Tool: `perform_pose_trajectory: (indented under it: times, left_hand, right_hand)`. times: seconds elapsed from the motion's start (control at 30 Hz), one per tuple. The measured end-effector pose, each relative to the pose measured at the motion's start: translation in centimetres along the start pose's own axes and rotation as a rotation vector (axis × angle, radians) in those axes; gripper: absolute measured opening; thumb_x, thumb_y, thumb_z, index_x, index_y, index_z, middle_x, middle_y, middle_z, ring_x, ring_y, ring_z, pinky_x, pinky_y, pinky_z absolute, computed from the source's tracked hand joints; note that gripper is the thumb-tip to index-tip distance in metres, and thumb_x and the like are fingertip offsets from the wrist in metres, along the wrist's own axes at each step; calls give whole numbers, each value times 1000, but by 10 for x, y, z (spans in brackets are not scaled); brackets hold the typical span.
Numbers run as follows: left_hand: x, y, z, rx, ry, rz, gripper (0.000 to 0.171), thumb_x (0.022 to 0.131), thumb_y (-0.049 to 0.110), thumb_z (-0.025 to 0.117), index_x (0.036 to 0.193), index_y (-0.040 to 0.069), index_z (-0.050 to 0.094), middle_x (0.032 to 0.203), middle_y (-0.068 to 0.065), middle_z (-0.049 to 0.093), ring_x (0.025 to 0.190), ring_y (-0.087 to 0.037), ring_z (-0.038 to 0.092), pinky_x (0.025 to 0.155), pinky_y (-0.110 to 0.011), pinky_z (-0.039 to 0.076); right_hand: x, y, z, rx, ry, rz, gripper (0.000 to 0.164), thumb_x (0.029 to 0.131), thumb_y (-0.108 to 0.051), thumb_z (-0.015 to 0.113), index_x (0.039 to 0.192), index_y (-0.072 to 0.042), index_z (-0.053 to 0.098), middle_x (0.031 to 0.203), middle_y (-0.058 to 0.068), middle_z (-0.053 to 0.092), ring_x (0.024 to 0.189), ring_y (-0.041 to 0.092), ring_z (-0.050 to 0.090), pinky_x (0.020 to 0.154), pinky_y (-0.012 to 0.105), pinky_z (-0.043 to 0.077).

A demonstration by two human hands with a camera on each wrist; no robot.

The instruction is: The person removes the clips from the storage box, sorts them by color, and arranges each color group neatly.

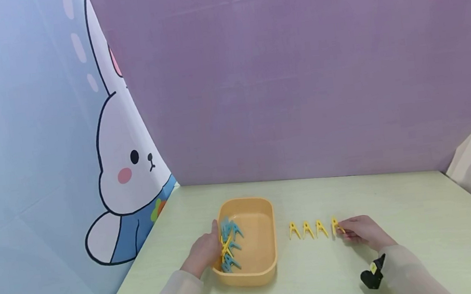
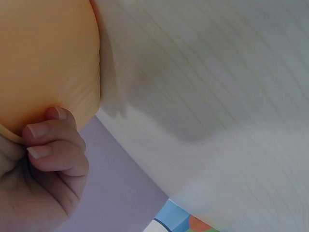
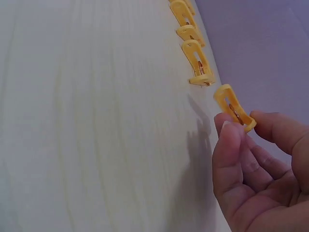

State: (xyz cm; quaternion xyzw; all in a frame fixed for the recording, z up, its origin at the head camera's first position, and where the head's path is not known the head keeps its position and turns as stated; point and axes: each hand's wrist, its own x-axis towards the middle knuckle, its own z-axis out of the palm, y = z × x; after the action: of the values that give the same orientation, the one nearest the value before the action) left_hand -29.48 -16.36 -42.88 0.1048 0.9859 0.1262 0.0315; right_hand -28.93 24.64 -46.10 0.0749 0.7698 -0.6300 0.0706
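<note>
Head view: the right hand (image 1: 365,231) holds one yellow clip (image 1: 334,225) at its 10 o'clock side, and the clip's long way runs 12 to 6. Three more yellow clips (image 1: 308,230) make a row on the bench (image 1: 403,205), near the held one, at 9 o'clock from it. The right hand is nearer the row than the left hand (image 1: 204,252), which holds the bin (image 1: 257,241) by its 9 o'clock side. Blue clips (image 1: 235,229) lie inside.

Left wrist view: bent fingers hold the bin's wall.

Right wrist view: thumb and fingertips are nearly together, pinching the clip's 5 o'clock end. It leans from 11 to 5, apart from the row.
</note>
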Motion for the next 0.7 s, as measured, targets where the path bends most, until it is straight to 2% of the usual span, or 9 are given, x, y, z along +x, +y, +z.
perform_pose_trajectory:
  times: [0.17,0.43,0.7]
  left_hand:
    - [1,0,1,-13,-7,-5,64,91,9,50,144,-6,15,57,-3,47,49,-16,44,51,-30,38]
    - [3,-1,1,-23,-22,-30,64,92,9,49,144,-4,14,57,-4,48,49,-16,44,51,-29,38]
    - [2,0,0,-29,-32,-35,65,92,9,49,145,-4,14,59,-4,48,50,-16,44,51,-29,38]
  right_hand:
    - [2,1,1,-11,24,33,29,89,-6,55,106,17,54,81,11,63,63,14,59,62,28,51]
    - [8,4,3,-75,80,71,36,90,-7,54,116,18,46,85,14,61,64,16,60,63,29,52]
    - [17,5,6,-138,128,103,35,88,-6,55,115,15,48,83,14,61,63,17,60,61,30,52]
